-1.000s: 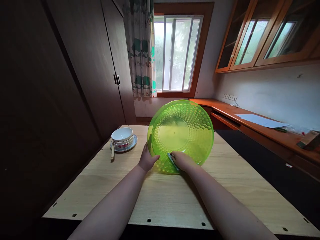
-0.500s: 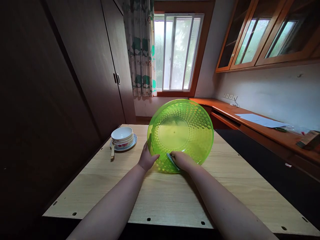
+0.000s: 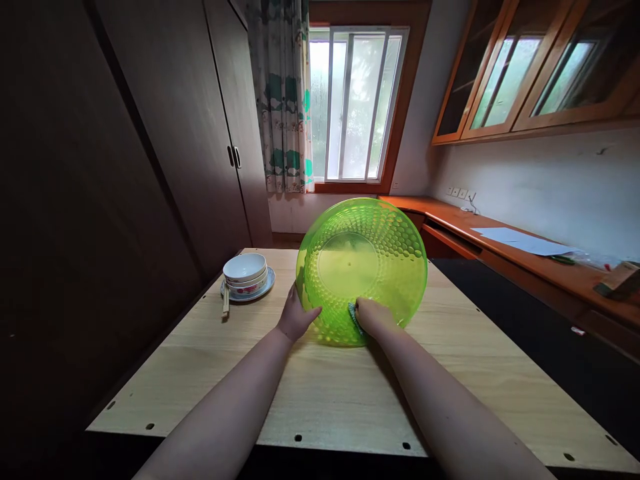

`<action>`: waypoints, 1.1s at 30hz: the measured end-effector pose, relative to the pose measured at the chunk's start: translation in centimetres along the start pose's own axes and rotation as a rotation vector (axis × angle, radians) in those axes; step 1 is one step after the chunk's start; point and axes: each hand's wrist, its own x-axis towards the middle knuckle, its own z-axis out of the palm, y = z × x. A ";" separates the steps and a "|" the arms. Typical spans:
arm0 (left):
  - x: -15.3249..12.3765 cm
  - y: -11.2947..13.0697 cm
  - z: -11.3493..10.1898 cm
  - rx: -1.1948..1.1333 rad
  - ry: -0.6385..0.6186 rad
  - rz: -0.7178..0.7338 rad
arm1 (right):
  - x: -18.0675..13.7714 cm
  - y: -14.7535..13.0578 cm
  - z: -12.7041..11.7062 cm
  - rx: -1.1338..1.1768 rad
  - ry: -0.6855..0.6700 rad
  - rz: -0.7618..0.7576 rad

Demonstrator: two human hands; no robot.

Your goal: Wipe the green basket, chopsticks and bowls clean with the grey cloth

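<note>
Wooden table (image 3: pixel 325 400) carries a green basin (image 3: pixel 365 260) tipped on edge. The left hand (image 3: pixel 295 320) clasps its rim to brace it, so the right hand (image 3: pixel 376 319), closed on a small cloth (image 3: pixel 353 312), can press inside just beside that grip.

The light wooden table (image 3: pixel 320 400) has small holes along its edges. A plate (image 3: pixel 265 287) with stacked bowls (image 3: pixel 245 267) sits far left, chopsticks (image 3: pixel 225 301) just beside it. A green plastic basin (image 3: pixel 370 260) stands tipped on its rim.

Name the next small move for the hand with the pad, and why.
Probably slide the right hand and its pad up toward the centre: the pad sits low near the rim of the green basin, which the left hand props tilted on the table.
</note>
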 end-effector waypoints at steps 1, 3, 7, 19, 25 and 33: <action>0.0 0.1 0.0 -0.014 -0.003 -0.003 | 0.0 0.0 0.0 0.004 0.001 0.003; 0.0 0.3 -0.1 -0.054 -0.009 0.000 | 0.0 -0.1 0.0 0.017 0.003 0.015; 0.0 0.3 -0.1 -0.132 -0.058 -0.001 | 0.1 -0.1 0.0 0.050 0.010 0.061; -0.6 -1.1 1.4 -0.099 -0.214 -0.036 | -0.3 0.0 -0.6 0.059 0.006 0.152; -0.5 -0.2 1.0 -0.020 -0.175 0.009 | 0.2 0.2 0.0 0.038 0.023 0.037; -0.2 0.7 0.6 -0.016 -0.167 0.031 | 0.2 -0.2 0.5 0.061 0.035 -0.036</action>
